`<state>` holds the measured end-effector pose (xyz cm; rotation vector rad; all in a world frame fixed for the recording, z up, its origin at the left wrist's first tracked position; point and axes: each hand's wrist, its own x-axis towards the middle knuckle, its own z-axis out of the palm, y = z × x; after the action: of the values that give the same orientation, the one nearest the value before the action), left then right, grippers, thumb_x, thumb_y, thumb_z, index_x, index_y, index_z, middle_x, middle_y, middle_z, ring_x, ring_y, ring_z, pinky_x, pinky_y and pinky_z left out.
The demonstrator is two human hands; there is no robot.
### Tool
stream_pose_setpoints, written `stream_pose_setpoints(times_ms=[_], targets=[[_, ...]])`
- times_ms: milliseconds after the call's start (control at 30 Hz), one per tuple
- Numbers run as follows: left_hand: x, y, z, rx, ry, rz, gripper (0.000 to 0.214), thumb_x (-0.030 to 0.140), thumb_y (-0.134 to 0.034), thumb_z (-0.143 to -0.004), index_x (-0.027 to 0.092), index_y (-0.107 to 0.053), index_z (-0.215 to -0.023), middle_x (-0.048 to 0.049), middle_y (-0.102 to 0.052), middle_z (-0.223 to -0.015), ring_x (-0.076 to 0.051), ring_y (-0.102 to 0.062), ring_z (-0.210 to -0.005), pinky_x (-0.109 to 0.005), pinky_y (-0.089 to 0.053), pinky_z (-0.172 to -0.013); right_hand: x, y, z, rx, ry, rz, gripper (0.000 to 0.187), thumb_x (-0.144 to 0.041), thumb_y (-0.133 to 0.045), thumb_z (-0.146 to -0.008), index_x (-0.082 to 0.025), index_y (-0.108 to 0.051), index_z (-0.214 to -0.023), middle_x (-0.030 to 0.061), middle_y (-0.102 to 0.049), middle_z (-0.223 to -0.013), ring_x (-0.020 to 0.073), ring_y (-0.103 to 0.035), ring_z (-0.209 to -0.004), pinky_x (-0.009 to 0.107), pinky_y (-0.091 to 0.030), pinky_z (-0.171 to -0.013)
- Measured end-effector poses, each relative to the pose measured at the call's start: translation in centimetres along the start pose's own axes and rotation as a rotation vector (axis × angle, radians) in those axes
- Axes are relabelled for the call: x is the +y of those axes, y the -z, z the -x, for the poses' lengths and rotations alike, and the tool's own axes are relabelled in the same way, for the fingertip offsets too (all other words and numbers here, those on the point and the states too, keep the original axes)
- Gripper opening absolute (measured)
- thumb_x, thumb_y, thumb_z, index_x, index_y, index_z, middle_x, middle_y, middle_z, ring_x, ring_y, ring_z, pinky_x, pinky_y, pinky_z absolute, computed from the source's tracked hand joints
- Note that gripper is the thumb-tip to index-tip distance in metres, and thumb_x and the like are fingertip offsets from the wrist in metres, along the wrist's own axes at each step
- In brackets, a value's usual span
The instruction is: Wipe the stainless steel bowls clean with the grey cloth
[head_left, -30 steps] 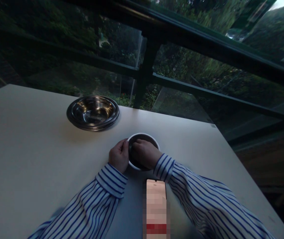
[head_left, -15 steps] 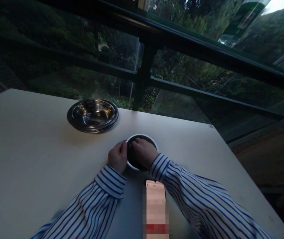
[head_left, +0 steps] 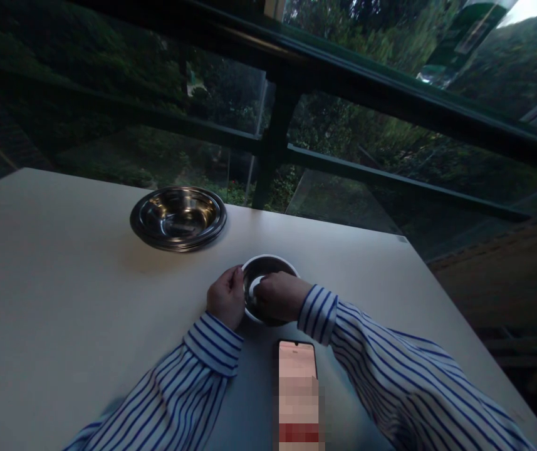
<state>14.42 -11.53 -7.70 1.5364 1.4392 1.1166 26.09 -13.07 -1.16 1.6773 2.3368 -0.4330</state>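
Note:
A small round bowl (head_left: 268,260) with a white rim and a dark inner wall stands near the middle of the white table. My left hand (head_left: 225,297) is closed on its left edge, thumb on top. Inside the bowl, my right hand (head_left: 281,295) is curled with its knuckles up. Its fingertips are hidden, so whatever it may hold cannot be made out. A pale patch (head_left: 255,287) shows in the bowl beside those fingers; I cannot tell whether it is the bowl's bottom or a separate thing.
Stacked shiny metal bowls (head_left: 178,241) stand at the table's back edge, left of centre. A phone (head_left: 297,363) with a partly blurred screen lies in front of me between my forearms. Beyond the white table (head_left: 84,269) runs a dark green railing (head_left: 366,78) with glass panels.
My right hand has shifted right and slightly down inside the bowl, uncovering more of the inner wall and the pale patch. My left hand keeps its hold on the rim.

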Motion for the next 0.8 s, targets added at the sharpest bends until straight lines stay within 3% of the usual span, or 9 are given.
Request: stream_pose_setpoints(times_ms=[133,367,500,667,800], targets=[[-0.2,0.1,-0.2,-0.024,-0.016,0.013,0.037,0.037,-0.039,-0.079,0.013,-0.065,-0.090,-0.0070,-0.070,-0.084,-0.019,-0.062,-0.081,-0.027,-0.047,-0.072,-0.5,-0.4,-0.5,0.107,0.034,-0.067,0.018,-0.016,-0.046,-0.076,-0.015,-0.062,-0.084,0.0091,-0.063,-0.087,0.0178,-0.059,-0.079,0.025,-0.041,-0.067],[-0.5,0.4,-0.3,-0.028,-0.028,0.041,0.038,0.037,-0.037,-0.080,0.014,-0.064,-0.095,-0.0070,-0.069,-0.089,-0.019,-0.062,-0.085,-0.027,-0.046,-0.075,-0.6,-1.6,-1.6,0.332,-0.210,-0.209,0.023,-0.017,-0.035,-0.083,-0.011,-0.054,-0.095,0.0132,-0.059,-0.095,0.0186,-0.056,-0.085,0.027,-0.039,-0.069],[-0.3,0.3,-0.2,-0.012,0.007,0.036,0.036,0.036,-0.038,-0.079,0.015,-0.064,-0.092,-0.0071,-0.069,-0.086,-0.020,-0.062,-0.083,-0.028,-0.046,-0.073,-0.7,-1.5,-0.9,0.295,-0.121,-0.327,0.021,-0.022,-0.039,-0.083,-0.014,-0.056,-0.092,0.0076,-0.063,-0.088,0.0150,-0.057,-0.079,0.022,-0.038,-0.063],[0.0,0.2,0.0,-0.020,0.036,0.063,0.037,0.037,-0.038,-0.079,0.015,-0.065,-0.090,-0.0080,-0.069,-0.085,-0.020,-0.062,-0.081,-0.028,-0.046,-0.072,-0.4,-1.0,0.4,0.180,0.005,-0.414,0.005,-0.019,-0.056,-0.067,-0.015,-0.060,-0.067,0.0040,-0.063,-0.066,0.0151,-0.058,-0.063,0.022,-0.036,-0.055],[0.0,0.5,-0.3,-0.067,0.044,0.121,0.038,0.038,-0.039,-0.077,0.014,-0.065,-0.091,-0.0080,-0.069,-0.086,-0.020,-0.062,-0.083,-0.030,-0.046,-0.074,-0.4,-1.8,-0.7,0.320,-0.095,-0.525,0.015,-0.018,-0.048,-0.075,-0.014,-0.060,-0.084,0.0070,-0.064,-0.085,0.0160,-0.058,-0.078,0.024,-0.039,-0.065]])
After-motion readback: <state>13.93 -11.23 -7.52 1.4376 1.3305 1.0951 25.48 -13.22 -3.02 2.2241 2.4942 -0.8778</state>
